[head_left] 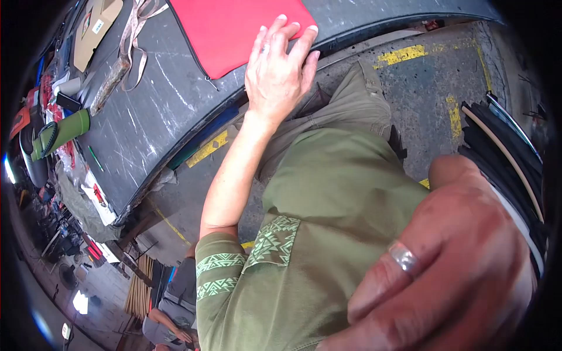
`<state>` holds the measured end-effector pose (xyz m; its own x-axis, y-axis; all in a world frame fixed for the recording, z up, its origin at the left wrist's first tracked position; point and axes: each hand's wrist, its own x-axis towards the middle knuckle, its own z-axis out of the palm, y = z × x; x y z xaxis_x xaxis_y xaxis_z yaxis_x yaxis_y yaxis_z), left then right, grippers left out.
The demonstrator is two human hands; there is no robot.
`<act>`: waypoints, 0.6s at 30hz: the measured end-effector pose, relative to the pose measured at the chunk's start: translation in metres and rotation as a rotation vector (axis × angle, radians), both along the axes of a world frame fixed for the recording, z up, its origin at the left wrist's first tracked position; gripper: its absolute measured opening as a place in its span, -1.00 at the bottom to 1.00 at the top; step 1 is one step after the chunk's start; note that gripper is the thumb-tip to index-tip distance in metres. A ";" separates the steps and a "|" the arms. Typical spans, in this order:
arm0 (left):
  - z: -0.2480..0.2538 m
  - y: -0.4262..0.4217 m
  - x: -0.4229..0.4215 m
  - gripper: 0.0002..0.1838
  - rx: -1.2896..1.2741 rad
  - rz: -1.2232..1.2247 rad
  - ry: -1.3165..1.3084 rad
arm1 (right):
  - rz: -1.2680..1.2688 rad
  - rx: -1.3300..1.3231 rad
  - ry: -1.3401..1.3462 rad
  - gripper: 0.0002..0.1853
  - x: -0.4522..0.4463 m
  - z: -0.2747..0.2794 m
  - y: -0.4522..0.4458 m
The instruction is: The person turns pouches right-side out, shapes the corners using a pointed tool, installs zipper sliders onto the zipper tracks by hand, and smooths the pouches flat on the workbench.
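Note:
My left hand (281, 70) lies flat with fingers stretched over the near edge of a red fabric piece (225, 32). Dark trim runs along the fabric's left side, and what looks like a thin zipper pull hangs at its corner. The piece rests on a scratched dark worktable (158, 88) and runs out of the top of the view. Very close to the camera, my right hand (451, 257) wears a silver ring. Its fingers are bent and partly cut off by the bottom edge, so whatever they may hold is hidden.
Pale straps (136, 41), a cardboard piece (96, 29), a wrapped bar-like object (110, 86) and a green cylinder (67, 130) lie along the table's left. Black material (503, 152) is stacked at right. Another person (170, 319) is at lower left.

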<state>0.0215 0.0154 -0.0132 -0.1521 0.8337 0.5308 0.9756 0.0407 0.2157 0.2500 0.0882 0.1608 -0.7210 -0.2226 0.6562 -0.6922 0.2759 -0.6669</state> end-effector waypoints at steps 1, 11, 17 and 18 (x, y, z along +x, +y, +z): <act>0.001 0.000 0.003 -0.54 -0.005 0.004 0.003 | -0.057 0.002 -0.009 -0.81 -0.001 -0.003 0.004; 0.002 -0.002 0.003 -0.42 0.216 -0.081 -0.239 | -0.988 0.008 -0.028 -0.78 -0.068 -0.098 0.099; 0.000 -0.001 0.005 -0.31 0.268 -0.019 -0.258 | -1.215 0.324 0.137 -0.76 -0.100 -0.166 0.150; 0.000 0.000 0.003 -0.31 0.265 -0.006 -0.252 | -1.248 0.375 0.136 -0.71 -0.104 -0.169 0.151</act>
<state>0.0247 0.0155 -0.0134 -0.3012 0.6737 0.6749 0.8905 -0.0545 0.4517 0.1456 0.2396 -0.0082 -0.5062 0.3587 0.7843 0.1077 0.9286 -0.3552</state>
